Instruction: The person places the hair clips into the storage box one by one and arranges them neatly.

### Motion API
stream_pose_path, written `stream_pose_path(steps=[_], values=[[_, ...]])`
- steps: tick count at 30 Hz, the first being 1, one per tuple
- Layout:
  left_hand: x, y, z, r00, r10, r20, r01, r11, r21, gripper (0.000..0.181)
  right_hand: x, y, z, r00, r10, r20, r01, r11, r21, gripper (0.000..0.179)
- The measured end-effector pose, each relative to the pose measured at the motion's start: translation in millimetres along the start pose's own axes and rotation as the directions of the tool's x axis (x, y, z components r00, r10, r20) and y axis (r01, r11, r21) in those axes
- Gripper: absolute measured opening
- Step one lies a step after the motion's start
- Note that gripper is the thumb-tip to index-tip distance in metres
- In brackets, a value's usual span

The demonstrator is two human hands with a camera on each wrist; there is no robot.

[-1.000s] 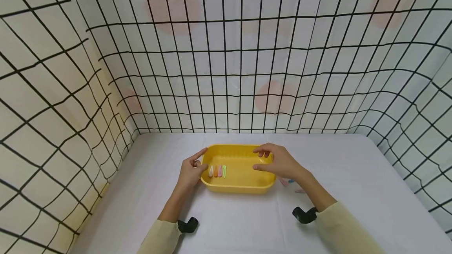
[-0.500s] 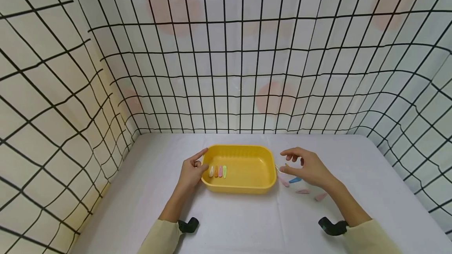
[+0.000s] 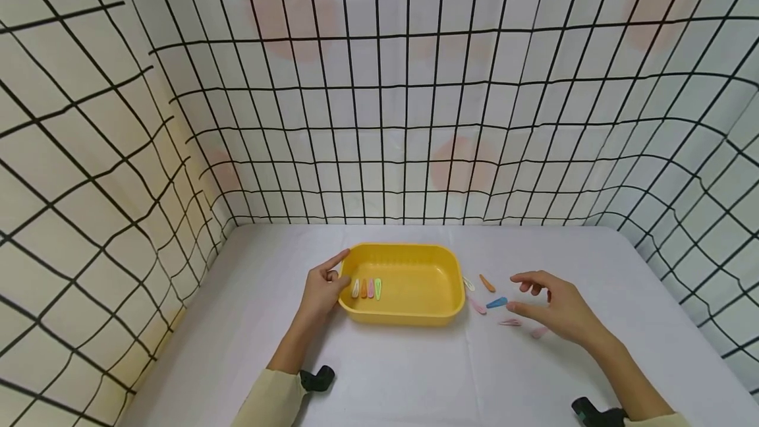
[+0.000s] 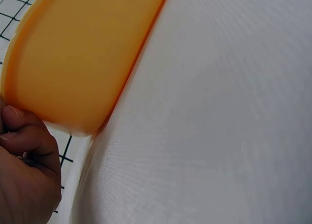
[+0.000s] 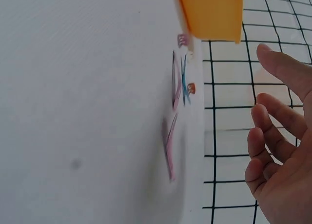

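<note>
A yellow plastic tray (image 3: pixel 409 317) stands on the table, with several hair clips lined up inside at its left; the rightmost is a green hair clip (image 3: pixel 378 289). My left hand (image 3: pixel 320 290) grips the tray's left rim, thumb on the inner side and index finger along the edge. To the right, my right hand (image 3: pixel 560 305) hovers with relaxed, parted fingers and holds nothing. Below and left of it lie loose snap hair clips: a blue clip (image 3: pixel 497 302), an orange clip (image 3: pixel 487 283), a white clip (image 3: pixel 469 284) and pink ones, such as a pink clip (image 5: pixel 170 148).
A white cloth covers the table (image 3: pixel 409 374). Black wire grid (image 3: pixel 403 124) rises behind it and along both sides, over pale sheeting. Each wrist carries a black camera mount (image 3: pixel 317 379).
My right hand has moved from over the tray's right end out to the right, above the loose clips, which now show. The left hand stays on the tray rim.
</note>
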State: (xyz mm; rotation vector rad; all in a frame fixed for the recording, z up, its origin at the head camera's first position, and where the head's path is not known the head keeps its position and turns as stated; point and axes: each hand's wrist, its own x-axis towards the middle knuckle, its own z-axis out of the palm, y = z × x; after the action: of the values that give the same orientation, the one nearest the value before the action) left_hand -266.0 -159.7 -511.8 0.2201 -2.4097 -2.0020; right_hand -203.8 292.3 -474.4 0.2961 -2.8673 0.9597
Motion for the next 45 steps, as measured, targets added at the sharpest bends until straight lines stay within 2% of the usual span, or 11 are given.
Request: stream_pose_path(steps=[4,10,19,32,37,45], values=[[0.1,-0.3,-0.1,1.000,0.000,-0.011,0.000,1.000,0.002,0.062,-9.1,12,-1,1.000,0.007,-0.018,-0.007,1.000,-0.005,0.058],[-0.6,-1.0,0.9,1.000,0.007,-0.001,-0.007,1.000,0.003,0.063,-24.0,27,-2,0.999,0.040,-0.035,-0.042,0.997,-0.062,0.062],[0.9,-3.1,1.4,1.000,0.019,-0.006,-0.019,1.000,0.007,0.063,-38.8,41,-1,0.995,0.091,-0.046,-0.096,0.990,-0.107,0.066],[1.0,-3.4,1.3,1.000,0.014,-0.005,-0.014,1.000,0.004,0.062,-54.1,47,10,0.975,0.207,-0.079,-0.215,0.970,-0.110,0.063],[0.4,-1.6,1.4,1.000,0.010,-0.013,-0.010,1.000,0.017,0.062,-55.7,48,12,0.972,0.213,-0.102,-0.223,0.969,-0.103,0.057],[-0.8,-0.3,2.3,1.000,0.025,-0.015,-0.024,1.000,0.014,0.062,-55.2,48,14,0.973,0.208,-0.095,-0.219,0.969,-0.114,0.056]])
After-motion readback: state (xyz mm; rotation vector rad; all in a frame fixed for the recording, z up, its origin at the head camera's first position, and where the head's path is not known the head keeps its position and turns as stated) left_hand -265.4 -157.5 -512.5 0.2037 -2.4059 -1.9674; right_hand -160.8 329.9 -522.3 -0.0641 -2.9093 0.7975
